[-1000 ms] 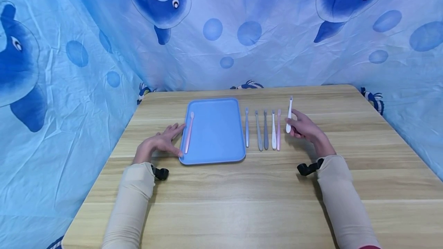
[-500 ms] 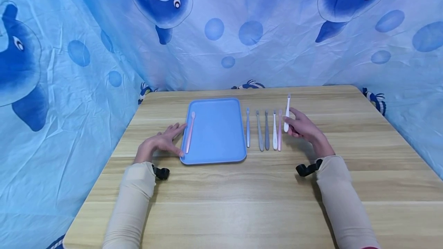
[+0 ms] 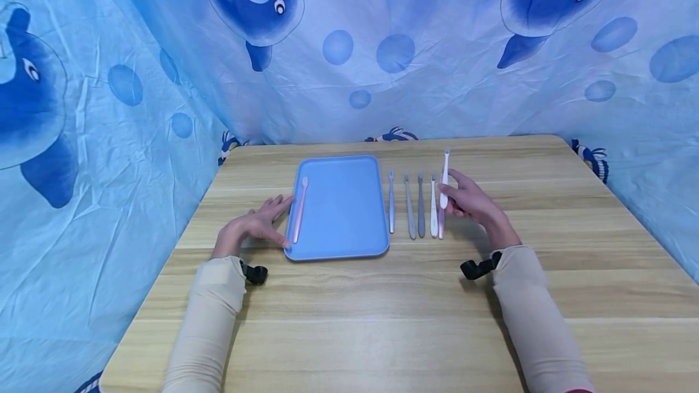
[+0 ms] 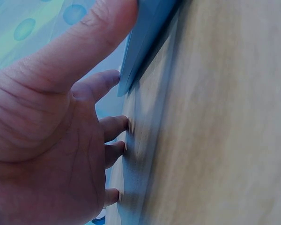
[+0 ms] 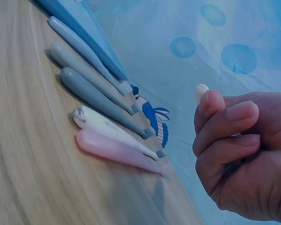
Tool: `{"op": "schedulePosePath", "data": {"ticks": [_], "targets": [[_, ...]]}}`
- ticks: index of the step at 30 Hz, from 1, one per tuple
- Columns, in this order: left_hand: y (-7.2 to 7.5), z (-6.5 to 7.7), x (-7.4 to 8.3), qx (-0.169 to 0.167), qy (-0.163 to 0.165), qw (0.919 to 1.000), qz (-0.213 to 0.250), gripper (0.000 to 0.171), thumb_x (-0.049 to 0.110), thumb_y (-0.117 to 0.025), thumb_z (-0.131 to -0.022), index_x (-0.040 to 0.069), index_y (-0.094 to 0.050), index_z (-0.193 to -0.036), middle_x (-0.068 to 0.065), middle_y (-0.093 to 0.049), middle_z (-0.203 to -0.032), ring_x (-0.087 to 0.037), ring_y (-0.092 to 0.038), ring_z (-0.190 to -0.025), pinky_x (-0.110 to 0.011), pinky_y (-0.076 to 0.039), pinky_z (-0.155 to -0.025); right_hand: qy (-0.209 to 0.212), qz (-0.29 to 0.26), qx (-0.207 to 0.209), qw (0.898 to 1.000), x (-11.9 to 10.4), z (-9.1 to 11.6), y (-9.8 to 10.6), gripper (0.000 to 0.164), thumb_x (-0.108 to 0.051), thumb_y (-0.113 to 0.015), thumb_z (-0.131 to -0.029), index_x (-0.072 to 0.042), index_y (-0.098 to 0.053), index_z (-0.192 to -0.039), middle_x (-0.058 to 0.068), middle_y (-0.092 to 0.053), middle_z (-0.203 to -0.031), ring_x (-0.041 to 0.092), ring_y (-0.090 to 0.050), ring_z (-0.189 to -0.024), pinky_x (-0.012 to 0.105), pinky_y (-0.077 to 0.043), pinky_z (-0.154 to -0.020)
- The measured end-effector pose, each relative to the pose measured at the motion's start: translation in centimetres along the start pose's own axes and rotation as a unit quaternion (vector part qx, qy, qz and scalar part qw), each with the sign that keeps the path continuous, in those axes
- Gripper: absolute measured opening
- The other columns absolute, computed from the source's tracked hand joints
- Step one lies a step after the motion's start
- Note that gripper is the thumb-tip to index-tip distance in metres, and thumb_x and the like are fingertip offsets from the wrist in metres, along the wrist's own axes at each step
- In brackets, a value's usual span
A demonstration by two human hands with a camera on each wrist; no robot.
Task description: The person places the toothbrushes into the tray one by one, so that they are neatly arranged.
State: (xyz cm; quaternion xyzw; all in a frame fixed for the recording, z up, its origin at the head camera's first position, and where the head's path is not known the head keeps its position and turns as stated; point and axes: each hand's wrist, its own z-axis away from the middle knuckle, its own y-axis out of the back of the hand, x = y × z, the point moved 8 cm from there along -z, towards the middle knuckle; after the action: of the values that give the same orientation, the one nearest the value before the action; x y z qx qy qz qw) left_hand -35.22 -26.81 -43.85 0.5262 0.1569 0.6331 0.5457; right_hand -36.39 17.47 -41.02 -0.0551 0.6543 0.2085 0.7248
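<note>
My right hand pinches a white toothbrush, bristle end up, in the air over the right end of the toothbrush row. In the right wrist view only the white handle's tip shows past the curled fingers. Beneath it lies a pink toothbrush, partly covered in the head view, beside another white toothbrush. My left hand has its fingers spread at the left side of a blue tray. Its thumb touches the tray's near left corner. Inside the tray, along its left side, lies one pink toothbrush.
Between the tray and the white toothbrush lie a blue toothbrush, a grey toothbrush and a darker grey toothbrush, roughly parallel. All rest on a wooden table. A blue dolphin-print cloth hangs behind and at the left.
My right hand has moved a little left with the white toothbrush, from beside the row to over its pink toothbrush. The left hand stays at the tray.
</note>
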Motion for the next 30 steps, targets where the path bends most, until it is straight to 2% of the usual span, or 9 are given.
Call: {"op": "schedulePosePath", "data": {"ticks": [8,14,21,30], "targets": [[0.1,0.1,0.0,0.0,0.002,1.0,0.001,0.13,0.053,-0.087,-0.068,0.02,-0.004,-0.163,-0.023,0.008,-0.169,-0.047,0.014,-0.155,-0.075,0.006,-0.118,-0.002,-0.01,-0.008,1.0,-0.4,-0.5,-1.2,0.053,-0.019,-0.037,-0.109,-0.008,-0.016,-0.156,-0.009,-0.052,-0.051,0.002,-0.04,-0.039,0.016,-0.031,-0.039],[0.1,0.2,0.1,0.0,-0.006,1.0,0.004,0.13,0.053,-0.087,-0.069,0.019,-0.004,-0.163,-0.024,0.008,-0.168,-0.048,0.013,-0.154,-0.077,0.005,-0.117,-0.006,-0.012,-0.016,1.0,-0.7,-0.8,-2.1,0.063,-0.02,-0.038,-0.109,-0.011,-0.004,-0.161,-0.008,-0.052,-0.05,0.003,-0.04,-0.038,0.017,-0.031,-0.039],[0.1,0.2,0.2,0.001,-0.011,0.9999,0.002,0.13,0.053,-0.087,-0.069,0.019,-0.005,-0.163,-0.024,0.007,-0.168,-0.049,0.013,-0.154,-0.077,0.005,-0.117,0.005,-0.002,-0.023,1.0,-1.3,-1.4,-3.3,0.052,-0.02,-0.038,-0.109,-0.01,-0.017,-0.156,-0.007,-0.051,-0.05,0.004,-0.041,-0.038,0.018,-0.03,-0.038],[0.1,0.2,0.1,-0.001,-0.006,0.9999,0.008,0.13,0.055,-0.087,-0.068,0.021,-0.004,-0.163,-0.023,0.008,-0.168,-0.048,0.014,-0.154,-0.076,0.007,-0.118,0.001,0.019,-0.023,1.0,-1.6,-2.1,-5.0,0.062,-0.021,-0.04,-0.109,-0.013,-0.007,-0.162,-0.005,-0.052,-0.049,0.006,-0.041,-0.038,0.019,-0.031,-0.039]]}}
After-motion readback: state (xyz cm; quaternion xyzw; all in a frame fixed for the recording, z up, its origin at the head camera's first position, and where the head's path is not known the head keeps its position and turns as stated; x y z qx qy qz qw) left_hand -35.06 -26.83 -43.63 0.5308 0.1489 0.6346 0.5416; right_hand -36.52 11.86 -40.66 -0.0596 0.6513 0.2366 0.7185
